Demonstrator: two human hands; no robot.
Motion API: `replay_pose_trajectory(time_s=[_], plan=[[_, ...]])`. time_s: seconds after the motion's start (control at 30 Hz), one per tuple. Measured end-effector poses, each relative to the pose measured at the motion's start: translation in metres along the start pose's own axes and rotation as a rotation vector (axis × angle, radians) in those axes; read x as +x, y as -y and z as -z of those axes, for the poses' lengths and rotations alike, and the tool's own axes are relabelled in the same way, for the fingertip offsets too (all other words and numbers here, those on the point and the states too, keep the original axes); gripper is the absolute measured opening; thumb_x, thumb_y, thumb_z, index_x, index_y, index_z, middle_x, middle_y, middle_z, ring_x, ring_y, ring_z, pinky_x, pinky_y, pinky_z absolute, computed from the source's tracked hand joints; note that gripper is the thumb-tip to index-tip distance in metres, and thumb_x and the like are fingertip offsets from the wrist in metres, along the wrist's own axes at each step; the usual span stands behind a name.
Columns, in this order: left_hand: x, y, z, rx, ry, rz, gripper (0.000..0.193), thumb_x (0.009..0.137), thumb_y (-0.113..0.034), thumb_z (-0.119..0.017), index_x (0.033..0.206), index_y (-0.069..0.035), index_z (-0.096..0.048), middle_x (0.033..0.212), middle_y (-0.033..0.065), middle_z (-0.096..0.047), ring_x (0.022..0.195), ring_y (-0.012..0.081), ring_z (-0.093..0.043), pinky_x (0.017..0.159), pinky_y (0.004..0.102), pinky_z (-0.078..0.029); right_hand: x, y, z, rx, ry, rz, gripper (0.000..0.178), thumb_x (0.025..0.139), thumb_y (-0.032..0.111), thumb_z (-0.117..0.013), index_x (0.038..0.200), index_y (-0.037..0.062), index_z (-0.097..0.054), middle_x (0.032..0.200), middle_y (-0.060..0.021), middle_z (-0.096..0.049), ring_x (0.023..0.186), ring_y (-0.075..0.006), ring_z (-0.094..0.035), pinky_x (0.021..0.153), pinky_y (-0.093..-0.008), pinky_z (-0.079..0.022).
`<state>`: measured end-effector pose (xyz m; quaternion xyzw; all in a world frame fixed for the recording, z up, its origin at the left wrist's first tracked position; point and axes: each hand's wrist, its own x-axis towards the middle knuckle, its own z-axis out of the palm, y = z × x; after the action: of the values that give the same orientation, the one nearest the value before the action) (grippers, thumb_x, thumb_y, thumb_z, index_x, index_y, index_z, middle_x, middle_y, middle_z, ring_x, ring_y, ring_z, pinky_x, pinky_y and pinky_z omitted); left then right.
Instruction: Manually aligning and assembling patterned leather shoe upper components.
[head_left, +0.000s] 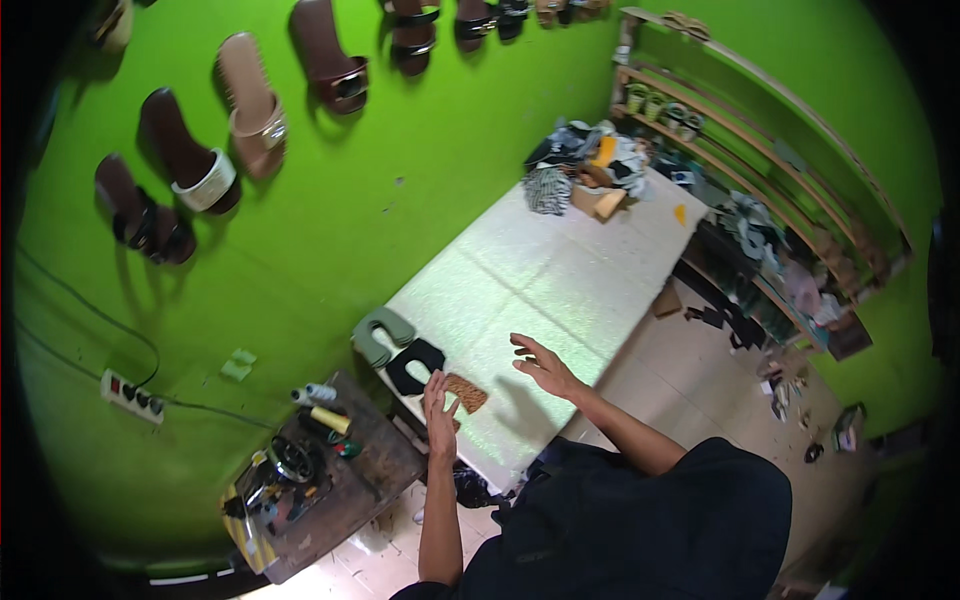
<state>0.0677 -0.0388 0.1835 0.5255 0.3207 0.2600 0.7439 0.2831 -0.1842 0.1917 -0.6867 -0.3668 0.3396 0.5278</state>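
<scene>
My left hand [439, 415] is raised at the near left end of the white table [520, 290], fingers stretched and holding nothing. Just beyond it lie a black U-shaped piece [412, 368], a grey-green U-shaped piece [384, 335] and a brown patterned piece [466, 393]. Part of the brown piece's left side is hidden by that hand. Over the middle of the near half of the table hovers my right hand [545, 368]. Its fingers are apart with nothing in them, and a shadow falls on the tabletop below.
Fabric scraps and an open cardboard box [598, 198] are heaped at the table's far end. A dark wooden side table [345, 490] with thread spools and tools stands left. Sandals [255, 105] hang on the green wall. Shelves [760, 150] and scattered scraps are at right.
</scene>
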Motion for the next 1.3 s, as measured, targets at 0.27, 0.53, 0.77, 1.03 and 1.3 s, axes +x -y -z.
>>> replay_pose_trajectory(time_s=[0.27, 0.53, 0.77, 1.03, 1.3], plan=[[0.01, 0.002, -0.119, -0.004, 0.17, 0.054, 0.06, 0.1, -0.045, -0.044, 0.149, -0.013, -0.033, 0.154, 0.012, -0.033, 0.14, 0.0287, -0.033, 0.11, 0.0505, -0.032, -0.061, -0.004, 0.092, 0.099, -0.258, 0.033, 0.056, 0.095, 0.026, -0.062, 0.143, 0.0049, -0.042, 0.138, -0.0163, -0.051, 0.123, -0.0289, -0.053, 0.101, -0.0406, -0.047], [0.017, 0.014, -0.248, 0.097, 0.255, 0.048, 0.061, 0.096, -0.051, -0.045, 0.146, -0.018, -0.038, 0.149, 0.0096, -0.038, 0.134, 0.0252, -0.037, 0.104, 0.0493, -0.037, -0.094, -0.033, 0.205, 0.159, -0.37, 0.09, 0.058, 0.095, 0.025, -0.063, 0.144, 0.0038, -0.04, 0.138, -0.0171, -0.051, 0.121, -0.0267, -0.054, 0.101, -0.0396, -0.047], [0.036, 0.033, -0.36, 0.119, 0.293, 0.045, 0.063, 0.096, -0.056, -0.044, 0.146, -0.018, -0.038, 0.148, 0.0117, -0.038, 0.132, 0.0264, -0.038, 0.103, 0.0511, -0.038, -0.105, -0.046, 0.307, 0.211, -0.398, 0.155, 0.059, 0.095, 0.026, -0.063, 0.144, 0.0016, -0.039, 0.137, -0.0183, -0.051, 0.121, -0.0264, -0.054, 0.101, -0.0397, -0.046], [0.067, 0.028, -0.457, 0.013, 0.31, 0.084, 0.063, 0.096, -0.056, -0.043, 0.144, -0.016, -0.039, 0.148, 0.0129, -0.039, 0.131, 0.0273, -0.04, 0.1, 0.0515, -0.041, -0.095, -0.055, 0.394, 0.22, -0.441, 0.214, 0.056, 0.095, 0.02, -0.062, 0.143, 0.0007, -0.04, 0.131, -0.0176, -0.054, 0.113, -0.0233, -0.056, 0.097, -0.037, -0.049], [0.138, 0.038, -0.496, -0.05, 0.28, 0.069, 0.061, 0.096, -0.054, -0.046, 0.143, -0.016, -0.04, 0.145, 0.0113, -0.041, 0.127, 0.0256, -0.042, 0.1, 0.0515, -0.041, -0.032, -0.069, 0.446, 0.16, -0.393, 0.173, 0.056, 0.093, 0.02, -0.063, 0.142, 0.0014, -0.042, 0.127, -0.0164, -0.057, 0.109, -0.0208, -0.059, 0.094, -0.0366, -0.05]])
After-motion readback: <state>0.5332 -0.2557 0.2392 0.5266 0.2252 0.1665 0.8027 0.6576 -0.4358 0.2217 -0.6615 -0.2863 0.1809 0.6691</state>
